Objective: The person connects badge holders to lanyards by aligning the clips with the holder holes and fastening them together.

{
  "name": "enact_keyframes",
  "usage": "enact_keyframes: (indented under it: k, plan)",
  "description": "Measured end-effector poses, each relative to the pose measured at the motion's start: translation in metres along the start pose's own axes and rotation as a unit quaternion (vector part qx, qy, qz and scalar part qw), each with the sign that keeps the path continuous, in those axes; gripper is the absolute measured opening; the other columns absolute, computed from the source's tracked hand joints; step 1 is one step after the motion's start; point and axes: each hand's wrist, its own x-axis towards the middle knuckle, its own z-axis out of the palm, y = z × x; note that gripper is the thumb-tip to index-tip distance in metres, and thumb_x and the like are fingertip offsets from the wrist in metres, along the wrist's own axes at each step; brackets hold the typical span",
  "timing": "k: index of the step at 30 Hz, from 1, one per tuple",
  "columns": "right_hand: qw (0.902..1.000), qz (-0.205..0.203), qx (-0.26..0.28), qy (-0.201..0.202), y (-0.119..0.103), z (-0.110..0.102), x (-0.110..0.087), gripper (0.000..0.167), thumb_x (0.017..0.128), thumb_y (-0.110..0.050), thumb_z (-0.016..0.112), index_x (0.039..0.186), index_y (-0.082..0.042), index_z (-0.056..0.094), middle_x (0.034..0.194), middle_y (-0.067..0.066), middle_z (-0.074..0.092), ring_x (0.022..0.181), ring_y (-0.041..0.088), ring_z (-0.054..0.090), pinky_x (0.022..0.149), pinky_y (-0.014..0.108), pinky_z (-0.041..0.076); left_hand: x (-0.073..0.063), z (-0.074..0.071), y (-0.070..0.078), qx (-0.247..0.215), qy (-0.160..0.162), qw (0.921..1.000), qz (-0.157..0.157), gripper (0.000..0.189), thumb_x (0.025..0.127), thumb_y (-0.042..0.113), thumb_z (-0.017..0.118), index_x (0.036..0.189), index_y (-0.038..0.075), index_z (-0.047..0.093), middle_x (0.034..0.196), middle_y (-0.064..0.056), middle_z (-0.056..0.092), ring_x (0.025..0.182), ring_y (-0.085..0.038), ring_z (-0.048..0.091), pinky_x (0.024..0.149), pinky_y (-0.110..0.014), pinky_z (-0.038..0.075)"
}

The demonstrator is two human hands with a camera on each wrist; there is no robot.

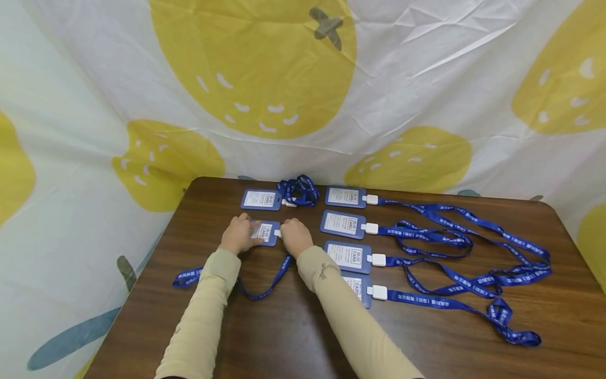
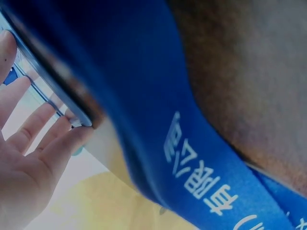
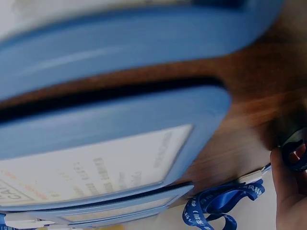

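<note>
My left hand (image 1: 238,235) grips a blue badge holder (image 1: 273,235) with a white ID/IC card in it, thumb on the near edge and fingers at the far edge. In the left wrist view that hand (image 2: 36,148) has its fingertips along the edge of the holder (image 2: 50,84). My right hand (image 1: 296,238) is curled at the holder's right end, by the white clip (image 1: 278,232), and holds the blue lanyard (image 1: 279,276). A dark loop of lanyard (image 3: 293,149) shows between its fingers in the right wrist view. The lanyard's band (image 2: 144,96) hangs close before the left wrist camera.
Behind the hands lies another badge holder (image 1: 261,200) with its lanyard bundled (image 1: 303,190). Several badge holders (image 1: 343,225) form a column on the right, their lanyards (image 1: 435,234) spread rightward over the brown table (image 1: 558,326). A fruit-print curtain (image 1: 416,79) hangs behind.
</note>
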Motion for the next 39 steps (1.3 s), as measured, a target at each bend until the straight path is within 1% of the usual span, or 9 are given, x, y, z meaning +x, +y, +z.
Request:
enact_keyframes:
  k: [3, 6, 9, 10, 12, 14, 19, 30, 39]
  plan:
    - [1.0, 0.0, -0.001, -0.007, -0.01, -0.04, -0.005, 0.012, 0.078, -0.015, 0.059, 0.071, -0.018, 0.069, 0.072, -0.001, 0.054, 0.068, 0.02, 0.052, 0.056, 0.036, 0.048, 0.0, -0.001, 0.0, -0.002, 0.0, 1.0, 0.001, 0.058, 0.076, 0.031, 0.073, 0.125, 0.007, 0.055, 0.117, -0.02, 0.046, 0.106, -0.037, 0.043, 0.088, -0.047, 0.042]
    - [0.9988, 0.013, 0.01, -0.046, -0.037, -0.147, -0.019, 0.012, 0.079, -0.011, 0.059, 0.075, -0.012, 0.071, 0.075, 0.002, 0.057, 0.072, 0.021, 0.055, 0.06, 0.034, 0.05, 0.0, -0.001, 0.0, -0.001, 0.001, 1.0, 0.001, 0.058, 0.075, 0.031, 0.074, 0.124, 0.007, 0.056, 0.117, -0.021, 0.046, 0.106, -0.037, 0.043, 0.087, -0.048, 0.043]
    - [0.9984, 0.018, 0.018, -0.051, -0.061, -0.247, -0.034, 0.01, 0.077, -0.008, 0.061, 0.075, -0.007, 0.07, 0.074, 0.005, 0.058, 0.072, 0.022, 0.056, 0.062, 0.031, 0.05, 0.001, 0.0, -0.001, 0.001, 0.003, 1.0, 0.004, 0.057, 0.075, 0.031, 0.074, 0.124, 0.007, 0.056, 0.117, -0.021, 0.047, 0.105, -0.037, 0.044, 0.086, -0.048, 0.044]
    - [0.9977, 0.022, 0.021, -0.061, -0.068, -0.274, -0.038, 0.01, 0.078, -0.007, 0.061, 0.076, -0.006, 0.07, 0.075, 0.005, 0.058, 0.073, 0.021, 0.056, 0.063, 0.029, 0.05, 0.001, 0.0, -0.001, 0.001, 0.003, 1.0, 0.003, 0.058, 0.075, 0.032, 0.074, 0.124, 0.007, 0.056, 0.117, -0.02, 0.047, 0.105, -0.037, 0.044, 0.085, -0.048, 0.044]
    - [0.9978, 0.022, 0.02, -0.059, -0.074, -0.3, -0.044, 0.011, 0.079, -0.006, 0.06, 0.076, -0.004, 0.07, 0.074, 0.006, 0.057, 0.073, 0.021, 0.056, 0.063, 0.028, 0.05, 0.001, 0.001, -0.001, -0.002, 0.003, 1.0, 0.003, 0.058, 0.075, 0.032, 0.074, 0.124, 0.007, 0.056, 0.117, -0.02, 0.047, 0.105, -0.037, 0.044, 0.084, -0.048, 0.044]
    - [0.9972, 0.024, 0.018, -0.069, -0.075, -0.304, -0.045, 0.012, 0.079, -0.004, 0.059, 0.078, -0.005, 0.071, 0.076, 0.006, 0.058, 0.075, 0.02, 0.057, 0.065, 0.028, 0.05, 0.001, 0.001, -0.001, -0.005, 0.003, 1.0, 0.0, 0.058, 0.075, 0.032, 0.074, 0.124, 0.007, 0.056, 0.117, -0.02, 0.047, 0.105, -0.037, 0.043, 0.083, -0.049, 0.045]
    - [0.9962, 0.036, 0.017, -0.077, -0.07, -0.283, -0.041, 0.014, 0.082, -0.005, 0.057, 0.08, -0.006, 0.071, 0.078, 0.005, 0.058, 0.076, 0.021, 0.057, 0.066, 0.031, 0.051, 0.0, 0.001, 0.002, -0.008, 0.004, 1.0, -0.002, 0.058, 0.076, 0.031, 0.073, 0.125, 0.006, 0.055, 0.116, -0.02, 0.046, 0.103, -0.036, 0.043, 0.083, -0.048, 0.045]
    - [0.9921, 0.028, 0.036, -0.117, -0.063, -0.292, -0.036, 0.005, 0.073, -0.003, 0.066, 0.075, -0.006, 0.069, 0.08, 0.006, 0.063, 0.077, 0.024, 0.061, 0.069, 0.035, 0.051, 0.001, -0.002, 0.003, 0.002, -0.005, 1.0, -0.004, 0.057, 0.076, 0.029, 0.073, 0.124, 0.005, 0.056, 0.115, -0.021, 0.047, 0.103, -0.038, 0.044, 0.084, -0.05, 0.044]
    - [0.9892, 0.03, 0.059, -0.131, -0.055, -0.291, -0.032, 0.007, 0.073, -0.002, 0.062, 0.071, -0.007, 0.067, 0.077, 0.007, 0.066, 0.075, 0.025, 0.063, 0.069, 0.035, 0.052, 0.002, -0.008, 0.005, -0.001, -0.021, 0.9997, -0.008, 0.057, 0.076, 0.03, 0.073, 0.123, 0.004, 0.056, 0.113, -0.021, 0.048, 0.102, -0.038, 0.045, 0.082, -0.051, 0.045]
